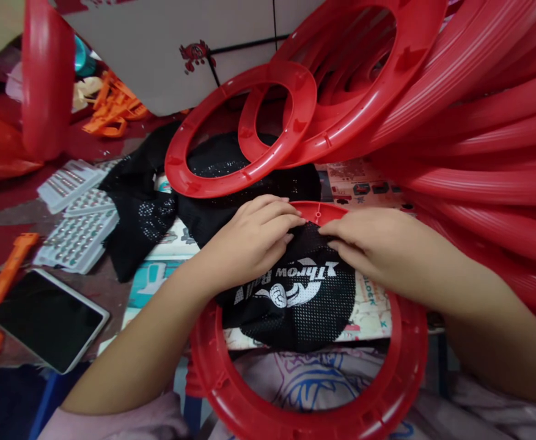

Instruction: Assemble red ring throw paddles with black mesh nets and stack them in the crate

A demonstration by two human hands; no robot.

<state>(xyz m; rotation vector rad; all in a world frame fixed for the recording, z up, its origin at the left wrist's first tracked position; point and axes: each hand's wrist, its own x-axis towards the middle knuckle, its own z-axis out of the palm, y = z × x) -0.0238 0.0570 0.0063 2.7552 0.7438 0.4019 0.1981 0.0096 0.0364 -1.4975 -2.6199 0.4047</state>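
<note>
A black mesh cloth (323,311) with white "Throw Ball" print lies across a red plastic ring (409,366), near my lap. At the ring's far edge, my left hand (265,235) has its fingers bent together on the cloth's upper edge. My right hand (373,244) pinches the same edge just to the right, thumb and forefinger close together. Between the two hands a bit of the ring's far rim shows. The fingertips partly cover where cloth and ring meet. The ring's near part hangs over the front of the work surface.
More red rings (240,180) lie beyond my hands, over other black cloths (143,208). Large stacked red rings (492,140) rise on the right. To the left are clear trays of small metal parts (77,238), a phone (50,321) and orange plastic pieces (116,107).
</note>
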